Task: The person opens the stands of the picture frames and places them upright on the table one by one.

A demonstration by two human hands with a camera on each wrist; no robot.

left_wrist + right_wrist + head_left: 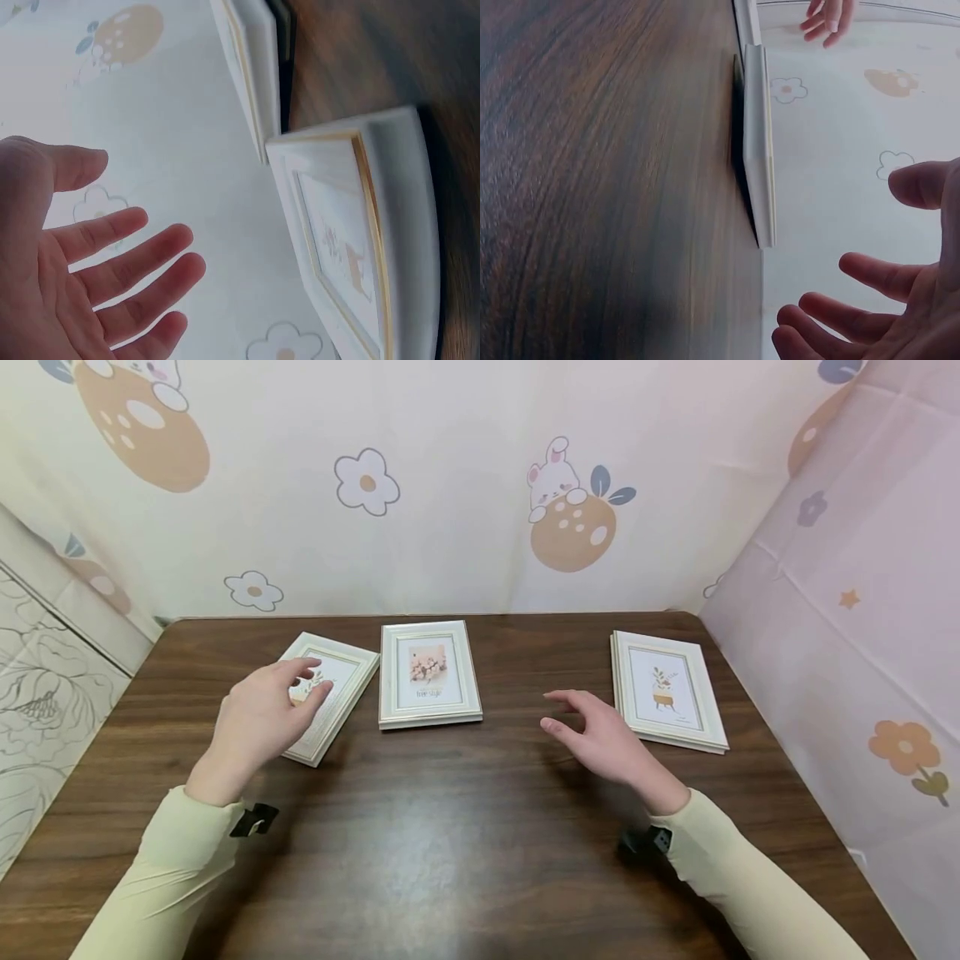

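Note:
Three white picture frames lie on a dark wooden table. In the head view my left hand (262, 714) hovers over the left picture frame (347, 681), covering part of its plant print; its fingers are loosely bent and hold nothing. The middle picture frame (468, 681), with a pink flower print, lies just right of it. My right hand (603, 739) is in the air left of the right picture frame (663, 689), apart from it, thumb and fingers spread. The left wrist view shows the left hand (97, 277) clear of the left frame (405, 240).
The wooden table (420, 843) runs back to a wall covering (450, 527) printed with rabbits and flowers. A similar covering (862, 652) rises along the right edge. At the left stands a white panel (37, 718) with line-drawn flowers.

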